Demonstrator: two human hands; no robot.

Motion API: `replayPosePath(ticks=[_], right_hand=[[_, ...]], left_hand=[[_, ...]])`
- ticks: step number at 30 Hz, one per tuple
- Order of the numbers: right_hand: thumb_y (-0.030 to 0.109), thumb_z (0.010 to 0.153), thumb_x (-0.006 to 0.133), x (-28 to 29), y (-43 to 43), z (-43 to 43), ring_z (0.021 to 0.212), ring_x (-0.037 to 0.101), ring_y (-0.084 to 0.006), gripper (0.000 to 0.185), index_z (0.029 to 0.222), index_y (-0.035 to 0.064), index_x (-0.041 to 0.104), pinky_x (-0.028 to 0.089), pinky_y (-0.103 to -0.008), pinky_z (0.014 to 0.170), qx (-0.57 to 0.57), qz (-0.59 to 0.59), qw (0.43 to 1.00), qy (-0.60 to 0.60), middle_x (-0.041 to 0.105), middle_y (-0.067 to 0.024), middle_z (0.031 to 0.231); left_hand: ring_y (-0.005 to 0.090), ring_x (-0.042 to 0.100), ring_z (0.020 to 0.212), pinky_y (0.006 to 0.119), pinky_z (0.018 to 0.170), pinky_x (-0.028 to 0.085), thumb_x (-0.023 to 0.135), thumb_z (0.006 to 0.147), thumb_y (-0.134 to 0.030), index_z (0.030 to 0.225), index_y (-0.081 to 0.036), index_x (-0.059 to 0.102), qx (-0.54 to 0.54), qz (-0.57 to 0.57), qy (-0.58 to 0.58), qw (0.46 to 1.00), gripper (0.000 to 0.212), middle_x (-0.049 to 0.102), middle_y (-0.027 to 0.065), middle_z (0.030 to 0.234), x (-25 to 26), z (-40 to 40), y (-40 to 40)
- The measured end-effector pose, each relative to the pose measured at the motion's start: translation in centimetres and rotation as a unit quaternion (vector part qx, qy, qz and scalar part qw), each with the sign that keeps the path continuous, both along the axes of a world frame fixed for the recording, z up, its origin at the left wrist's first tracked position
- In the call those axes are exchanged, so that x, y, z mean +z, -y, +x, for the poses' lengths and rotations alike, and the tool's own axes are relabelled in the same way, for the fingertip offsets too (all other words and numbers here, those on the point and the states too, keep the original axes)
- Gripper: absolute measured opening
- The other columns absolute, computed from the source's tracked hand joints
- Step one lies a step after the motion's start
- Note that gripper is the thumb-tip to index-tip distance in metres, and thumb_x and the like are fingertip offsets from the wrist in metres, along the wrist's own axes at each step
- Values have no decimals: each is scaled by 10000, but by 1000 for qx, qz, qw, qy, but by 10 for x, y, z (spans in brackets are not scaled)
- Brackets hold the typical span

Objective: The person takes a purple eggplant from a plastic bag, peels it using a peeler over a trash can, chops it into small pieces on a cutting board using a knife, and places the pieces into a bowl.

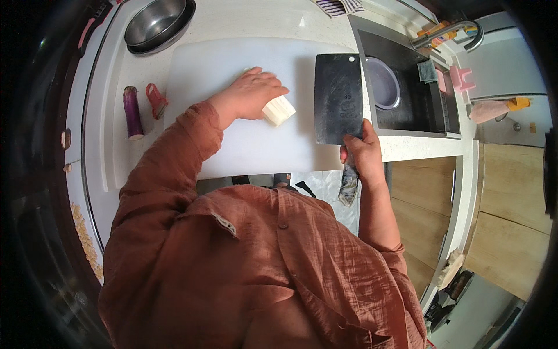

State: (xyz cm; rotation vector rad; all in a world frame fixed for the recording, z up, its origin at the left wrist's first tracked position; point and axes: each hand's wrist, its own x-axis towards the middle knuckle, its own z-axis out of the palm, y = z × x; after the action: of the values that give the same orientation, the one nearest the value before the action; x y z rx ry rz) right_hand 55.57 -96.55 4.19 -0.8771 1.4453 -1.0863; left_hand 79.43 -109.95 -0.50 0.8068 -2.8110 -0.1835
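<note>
My left hand lies over a peeled pale vegetable, which looks like eggplant, and grips it against the white cutting board. The fingers and palm cover most of it; its right end shows. In my right hand is a cleaver with a dark, broad blade, held by its wrapped handle. The blade's flat side faces up, above the board's right part and apart from the vegetable. An unpeeled purple eggplant piece and a red peeler rest on the counter left of the board.
Metal bowls stand at the back left. On the right is a dark sink with a grey-purple basin in it and a faucet behind. A striped cloth lies at the back. Wooden cabinets stand at the right.
</note>
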Motion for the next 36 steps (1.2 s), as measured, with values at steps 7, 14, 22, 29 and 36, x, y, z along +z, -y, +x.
replayPosePath(ticks=[7,14,22,29,36], right_hand=[[-34,756,452,5,1,4,468,511,-150,198,951,-15,426,412,-281,425,49,36,986,-154,510,-85,631],[2,737,495,-4,17,17,537,571,-277,199,918,-29,418,448,-374,532,141,17,950,-279,541,-194,647],[-18,745,478,-5,19,19,506,554,-212,182,917,-25,421,440,-314,480,141,11,945,-294,534,-145,629],[-30,731,488,-5,13,14,521,562,-222,186,902,-34,418,452,-333,508,123,31,960,-251,534,-162,640],[-19,754,465,-11,10,10,455,502,-123,170,922,-21,436,395,-256,401,119,33,963,-239,491,-67,605]], left_hand=[[273,489,978,378,829,397,708,640,-223,985,-53,538,129,126,79,980,420,526,113,983,6,-17,-13],[285,498,915,374,795,424,690,676,-243,972,-36,501,211,90,-11,973,408,505,122,945,6,-11,-47],[270,477,913,374,817,406,685,644,-148,916,-40,521,220,61,-8,973,335,495,104,928,1,-19,-64],[292,517,946,361,799,430,578,685,-127,907,-21,571,256,182,3,949,246,560,133,929,9,-19,-49],[283,577,804,343,728,447,618,680,-174,888,10,565,199,364,-34,909,283,595,175,850,-3,-5,-10]])
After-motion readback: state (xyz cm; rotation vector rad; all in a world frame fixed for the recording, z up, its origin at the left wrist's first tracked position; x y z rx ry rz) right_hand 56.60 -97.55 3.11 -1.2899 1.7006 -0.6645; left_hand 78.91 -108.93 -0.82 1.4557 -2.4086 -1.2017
